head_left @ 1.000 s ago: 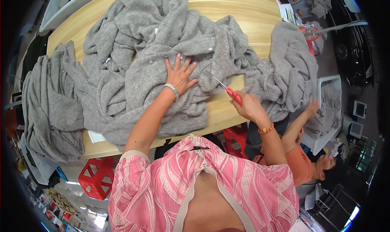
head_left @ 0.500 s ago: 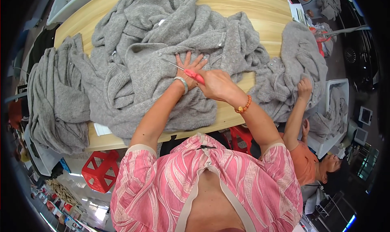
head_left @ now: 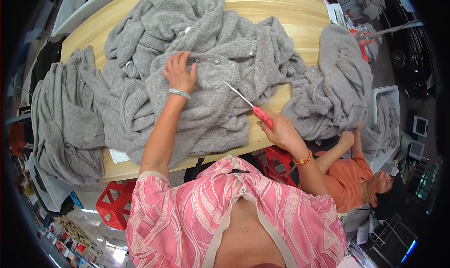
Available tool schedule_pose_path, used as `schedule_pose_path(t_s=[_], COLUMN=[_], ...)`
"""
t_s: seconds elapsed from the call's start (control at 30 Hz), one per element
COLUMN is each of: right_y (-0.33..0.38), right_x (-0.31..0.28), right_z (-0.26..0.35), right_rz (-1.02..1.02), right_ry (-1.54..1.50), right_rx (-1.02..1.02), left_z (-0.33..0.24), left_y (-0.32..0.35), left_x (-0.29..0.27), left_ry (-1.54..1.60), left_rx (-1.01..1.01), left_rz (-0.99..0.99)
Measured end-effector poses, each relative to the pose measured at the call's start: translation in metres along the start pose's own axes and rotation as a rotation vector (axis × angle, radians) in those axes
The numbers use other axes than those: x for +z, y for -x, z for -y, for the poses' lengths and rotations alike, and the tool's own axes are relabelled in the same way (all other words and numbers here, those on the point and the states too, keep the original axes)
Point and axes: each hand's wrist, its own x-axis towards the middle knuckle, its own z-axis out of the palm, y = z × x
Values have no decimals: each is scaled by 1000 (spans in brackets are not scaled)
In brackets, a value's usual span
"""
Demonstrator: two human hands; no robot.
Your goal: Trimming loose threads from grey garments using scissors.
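Grey and knitted, a sweater (head_left: 206, 90) lies rumpled on the wooden table (head_left: 300, 15), the left hand (head_left: 180, 75) on it near a button (head_left: 197, 60), fingers bent; whether they pinch it I cannot tell. Well apart, the right hand (head_left: 284, 133) is clamped around a red-handled tool (head_left: 263, 117), its thin metal tip over the sweater.

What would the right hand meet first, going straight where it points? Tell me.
Its red-handled pointed tool would probably meet the gray knit garment first; depth leaves present contact unclear.
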Motion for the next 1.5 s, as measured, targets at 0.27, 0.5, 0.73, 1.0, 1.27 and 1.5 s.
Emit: schedule_pose_path(t_s=[0.27, 0.5, 0.73, 1.0, 1.27, 1.5], right_y=[-36, -30, -24, -9, 5, 33], right_x=[25, 22, 11, 13, 3, 17], right_z=[31, 42, 38, 1, -10, -50], right_rz=[19, 102, 33, -104, -49, -108], right_ry=[139, 134, 174, -55, 9, 24], right_rx=[-111, -156, -59, -127, -40, 145], left_z=[49, 42, 43, -34, 10, -50], left_y=[7, 24, 28, -4, -3, -13], left_x=[35, 25, 18, -8, 31, -28], left_ry=[521, 1554, 1397, 461, 381, 367], left_rx=[-368, -937, -743, 13, -185, 185], left_rz=[383, 316, 403, 188, 439, 349])
